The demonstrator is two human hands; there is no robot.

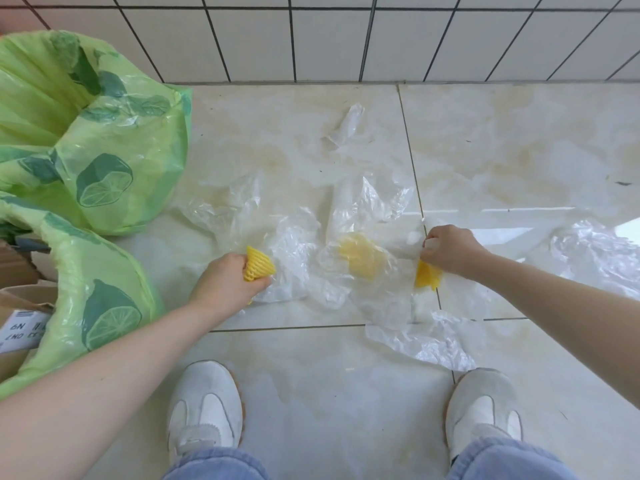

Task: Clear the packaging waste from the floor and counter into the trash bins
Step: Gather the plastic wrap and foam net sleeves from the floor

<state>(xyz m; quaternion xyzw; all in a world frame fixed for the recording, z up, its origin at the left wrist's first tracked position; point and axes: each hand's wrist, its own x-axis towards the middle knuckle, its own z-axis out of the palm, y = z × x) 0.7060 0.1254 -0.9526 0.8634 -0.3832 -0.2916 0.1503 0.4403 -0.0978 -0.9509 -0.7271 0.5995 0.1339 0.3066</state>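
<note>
- Left hand (227,278): clenched around a yellow foam net (259,264), low over the floor (311,368).
- Right hand (450,249): pinching a clear plastic bag (381,292); a second yellow net (427,277) sits just beneath it.
- A third yellow net (360,256) lies under the clear plastic between the hands.
- More plastic sheets (346,124) lie toward the tiled wall (329,39).
- Green-lined trash bins (104,150) stand to the left, with cardboard (14,268) beside them.
- White shoes (204,403) stand near the bags.

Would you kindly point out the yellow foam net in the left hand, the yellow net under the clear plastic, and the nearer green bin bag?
Left-hand foam net (259,264), head view, exposed mesh.
Covered net (360,255), head view, middle.
Nearer green bin bag (104,306), head view, outer side.
</note>
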